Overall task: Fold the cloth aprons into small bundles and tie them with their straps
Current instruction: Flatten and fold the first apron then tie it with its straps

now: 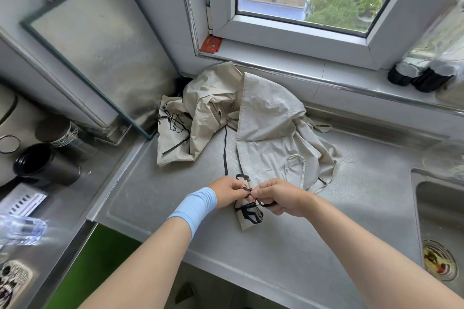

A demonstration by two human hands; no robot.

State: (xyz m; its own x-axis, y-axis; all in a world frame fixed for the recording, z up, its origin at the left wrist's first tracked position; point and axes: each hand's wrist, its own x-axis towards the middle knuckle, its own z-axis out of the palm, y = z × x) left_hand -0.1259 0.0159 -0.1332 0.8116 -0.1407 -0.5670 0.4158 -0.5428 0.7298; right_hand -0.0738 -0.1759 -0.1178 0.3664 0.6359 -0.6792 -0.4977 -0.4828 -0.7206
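A small folded beige apron bundle [249, 218] with black straps lies on the steel counter [150, 198] near the front. My left hand [227, 193], with a blue band on the wrist, pinches a black strap over the bundle. My right hand [281, 197] grips the strap from the other side, fingertips almost touching the left ones. Behind them lies a heap of unfolded beige aprons [266, 128], with a black strap [225, 153] trailing toward my hands. One apron with a black line print [173, 128] sits at the heap's left.
A sink [442, 211] with a food-filled drain [439, 262] is at the right. Dark jars [414, 75] stand on the window sill. A black cup [42, 164], a metal tin [60, 133] and a plastic bottle [20, 229] sit at the left. A glass panel [100, 52] leans on the wall.
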